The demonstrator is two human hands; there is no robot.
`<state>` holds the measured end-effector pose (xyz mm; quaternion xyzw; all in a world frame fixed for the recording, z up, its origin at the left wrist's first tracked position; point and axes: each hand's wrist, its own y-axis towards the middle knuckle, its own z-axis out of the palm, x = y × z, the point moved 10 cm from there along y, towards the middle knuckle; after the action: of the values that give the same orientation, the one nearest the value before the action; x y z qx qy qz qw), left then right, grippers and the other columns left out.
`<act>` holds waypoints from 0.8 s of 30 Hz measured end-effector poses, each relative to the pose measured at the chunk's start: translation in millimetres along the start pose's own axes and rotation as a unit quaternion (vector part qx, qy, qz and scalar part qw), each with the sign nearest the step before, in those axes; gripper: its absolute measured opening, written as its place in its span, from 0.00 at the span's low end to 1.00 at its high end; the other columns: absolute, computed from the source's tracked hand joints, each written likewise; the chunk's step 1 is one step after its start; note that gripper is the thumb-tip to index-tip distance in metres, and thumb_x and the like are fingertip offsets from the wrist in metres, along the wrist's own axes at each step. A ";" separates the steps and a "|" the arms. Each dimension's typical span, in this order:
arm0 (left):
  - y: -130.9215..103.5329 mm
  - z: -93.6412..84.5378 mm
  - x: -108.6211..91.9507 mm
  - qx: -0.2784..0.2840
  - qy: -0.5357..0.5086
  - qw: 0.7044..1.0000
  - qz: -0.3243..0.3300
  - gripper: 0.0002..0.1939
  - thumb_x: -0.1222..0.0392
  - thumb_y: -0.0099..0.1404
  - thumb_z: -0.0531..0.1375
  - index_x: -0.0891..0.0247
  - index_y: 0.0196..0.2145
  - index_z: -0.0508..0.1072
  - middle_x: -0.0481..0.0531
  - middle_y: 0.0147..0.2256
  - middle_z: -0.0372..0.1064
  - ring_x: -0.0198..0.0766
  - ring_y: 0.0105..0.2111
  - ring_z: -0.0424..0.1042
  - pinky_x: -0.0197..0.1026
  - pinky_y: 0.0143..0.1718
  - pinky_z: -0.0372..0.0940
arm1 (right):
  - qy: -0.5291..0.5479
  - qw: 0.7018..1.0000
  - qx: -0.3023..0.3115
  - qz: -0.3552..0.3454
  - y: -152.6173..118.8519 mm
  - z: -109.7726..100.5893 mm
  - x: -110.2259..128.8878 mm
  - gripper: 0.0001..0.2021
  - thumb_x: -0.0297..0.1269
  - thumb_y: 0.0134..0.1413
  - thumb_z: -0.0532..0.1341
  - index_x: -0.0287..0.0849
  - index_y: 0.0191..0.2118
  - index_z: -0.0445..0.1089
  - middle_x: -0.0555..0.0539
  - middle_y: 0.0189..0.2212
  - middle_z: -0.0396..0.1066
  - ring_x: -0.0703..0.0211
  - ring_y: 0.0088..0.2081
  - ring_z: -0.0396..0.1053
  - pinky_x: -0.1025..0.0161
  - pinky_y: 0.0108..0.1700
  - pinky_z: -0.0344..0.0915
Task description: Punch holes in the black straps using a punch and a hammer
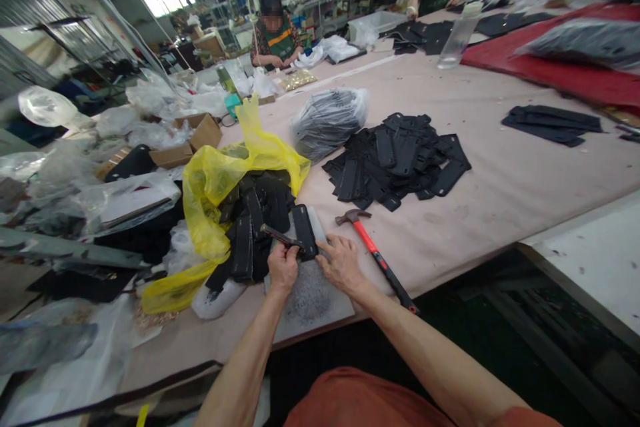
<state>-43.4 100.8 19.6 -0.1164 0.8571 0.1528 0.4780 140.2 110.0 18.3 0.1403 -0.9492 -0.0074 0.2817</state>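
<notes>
My left hand (283, 267) is closed, its thumb and fingers pinching a slim dark strip (280, 236) that points up and left; its exact kind is unclear. Just beyond lies a flat black rectangular piece (303, 230) with rounded ends, resting on a worn grey-white board (330, 307). Fingers apart, my right hand (341, 263) rests at the lower right edge of that piece. To its right, a claw hammer (373, 250) with a red and black handle lies on the table. Similar dark pieces (260, 210) spill from a yellow plastic bag (207, 197) on the left.
A heap of black pieces (395, 157) lies beyond the hammer, beside a filled clear plastic bag (330, 120). Farther right are a small stack of black strips (550, 123) and a clear bottle (456, 40). Two co-workers (280, 37) are at the table's far side.
</notes>
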 end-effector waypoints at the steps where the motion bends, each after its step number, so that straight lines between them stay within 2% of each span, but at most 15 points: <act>1: -3.7 -0.6 0.9 -0.007 0.002 1.000 0.006 0.09 0.57 0.62 0.57 0.62 0.37 0.74 0.51 0.32 0.76 0.40 0.34 0.75 0.40 0.38 0.68 | 0.004 1.000 0.002 -0.002 0.0 1.1 -1.2 0.19 0.40 0.56 0.62 0.53 0.55 0.69 0.44 0.55 0.65 0.47 0.54 0.60 0.51 0.55 0.52; 5: -13.6 -1.4 3.4 -0.026 0.002 0.999 0.026 0.09 0.58 0.63 0.57 0.62 0.38 0.75 0.53 0.35 0.77 0.43 0.38 0.76 0.43 0.43 0.69 | 0.038 0.999 0.011 0.002 8.0 4.6 -12.3 0.18 0.35 0.55 0.61 0.50 0.52 0.71 0.45 0.53 0.68 0.50 0.53 0.63 0.54 0.56 0.54; 8: -15.2 -0.8 4.8 -0.023 -0.007 0.999 0.029 0.09 0.58 0.63 0.57 0.62 0.39 0.74 0.53 0.36 0.77 0.42 0.38 0.76 0.43 0.42 0.70 | 0.062 0.998 0.009 0.006 18.9 3.2 -17.6 0.14 0.31 0.55 0.59 0.45 0.47 0.74 0.44 0.50 0.70 0.52 0.51 0.65 0.58 0.55 0.56; 14: -16.2 0.3 2.4 -0.011 -0.004 0.999 0.039 0.09 0.60 0.63 0.56 0.62 0.39 0.74 0.53 0.36 0.77 0.43 0.39 0.76 0.44 0.42 0.70 | 0.062 0.998 -0.003 -0.030 23.9 -0.4 3.3 0.12 0.30 0.54 0.60 0.45 0.44 0.75 0.44 0.50 0.69 0.51 0.52 0.64 0.56 0.54 0.56; 19: -17.3 0.5 5.5 -0.014 0.003 0.999 0.030 0.10 0.60 0.63 0.56 0.62 0.39 0.74 0.54 0.36 0.77 0.44 0.38 0.77 0.44 0.41 0.70 | 0.045 0.999 -0.017 -0.024 15.5 1.8 15.5 0.13 0.29 0.50 0.62 0.47 0.43 0.75 0.43 0.53 0.66 0.48 0.55 0.60 0.51 0.56 0.54; 24: -18.0 1.8 8.0 -0.017 0.001 0.999 0.030 0.11 0.60 0.63 0.55 0.62 0.41 0.74 0.54 0.36 0.77 0.44 0.37 0.77 0.43 0.39 0.70 | 0.045 0.998 -0.031 -0.010 13.3 5.6 17.7 0.14 0.27 0.50 0.61 0.45 0.43 0.73 0.43 0.54 0.65 0.48 0.56 0.59 0.50 0.57 0.52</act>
<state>-39.9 84.3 9.2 -0.0990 0.8580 0.1815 0.4702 119.5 117.6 24.2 0.1415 -0.9333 -0.0332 0.3284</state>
